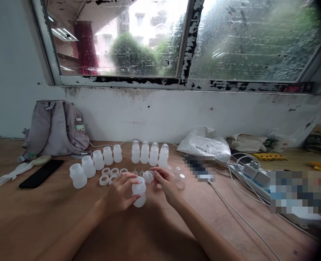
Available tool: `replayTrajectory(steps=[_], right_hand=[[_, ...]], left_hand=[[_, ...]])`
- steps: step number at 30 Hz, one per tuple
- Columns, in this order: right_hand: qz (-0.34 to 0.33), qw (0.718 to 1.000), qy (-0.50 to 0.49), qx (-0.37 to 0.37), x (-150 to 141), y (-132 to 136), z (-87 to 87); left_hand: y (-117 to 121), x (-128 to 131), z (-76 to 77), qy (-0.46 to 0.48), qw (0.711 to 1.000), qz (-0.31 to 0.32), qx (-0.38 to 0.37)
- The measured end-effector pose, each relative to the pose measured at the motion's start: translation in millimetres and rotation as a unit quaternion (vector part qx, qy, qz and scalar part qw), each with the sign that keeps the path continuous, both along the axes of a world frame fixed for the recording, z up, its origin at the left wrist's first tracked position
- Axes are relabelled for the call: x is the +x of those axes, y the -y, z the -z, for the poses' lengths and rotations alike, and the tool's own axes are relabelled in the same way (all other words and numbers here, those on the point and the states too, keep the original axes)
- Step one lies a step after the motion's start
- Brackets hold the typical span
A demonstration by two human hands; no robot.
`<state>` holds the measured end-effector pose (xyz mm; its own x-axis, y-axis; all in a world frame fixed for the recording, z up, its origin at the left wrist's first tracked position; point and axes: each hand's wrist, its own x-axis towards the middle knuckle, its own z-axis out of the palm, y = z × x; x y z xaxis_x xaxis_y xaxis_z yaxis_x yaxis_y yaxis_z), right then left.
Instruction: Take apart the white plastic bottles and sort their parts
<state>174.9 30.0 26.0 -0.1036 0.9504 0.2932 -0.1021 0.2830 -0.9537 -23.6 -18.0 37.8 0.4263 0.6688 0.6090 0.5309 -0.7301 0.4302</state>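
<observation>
My left hand (119,194) is closed around a frosted white baby bottle (139,195) that stands upright and uncapped near the table's front. Just right of its mouth, my right hand (167,183) pinches a translucent bottle nipple with a screw ring (148,177), tilted on its side. White screw rings (104,180) lie in rows beyond my left hand, partly hidden by it. Small clear nipples (141,172) sit behind the held bottle. Clear dome caps (180,182) lie to the right of my right hand.
Several open bottles (78,177) line up at the left; several capped bottles (136,153) stand at the back. A black tablet or phone (41,174) and grey backpack (50,127) are far left. At right are a bubble-wrap bag (205,145), cables (229,206) and a power strip (261,192).
</observation>
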Motion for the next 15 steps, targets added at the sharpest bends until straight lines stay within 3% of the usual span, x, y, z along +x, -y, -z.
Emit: replayTrajectory(steps=[4,7,12,15], right_hand=[[0.008,1.0,0.018,-0.005,-0.9,0.6,1.0],[0.027,0.998,0.062,0.014,-1.6,1.8,0.0],[0.05,0.977,0.176,0.109,-7.0,8.9,0.7],[0.031,0.962,0.227,0.147,-13.4,15.8,7.5]], left_hand=[[-7.8,-13.4,-8.1,-0.063,0.996,-0.021,0.064],[-25.1,-28.3,-24.1,-0.094,0.985,-0.096,0.112],[-79.2,-45.2,-54.1,-0.158,0.949,-0.212,0.171],[-111.8,-45.6,-52.9,-0.204,0.938,-0.233,0.158]])
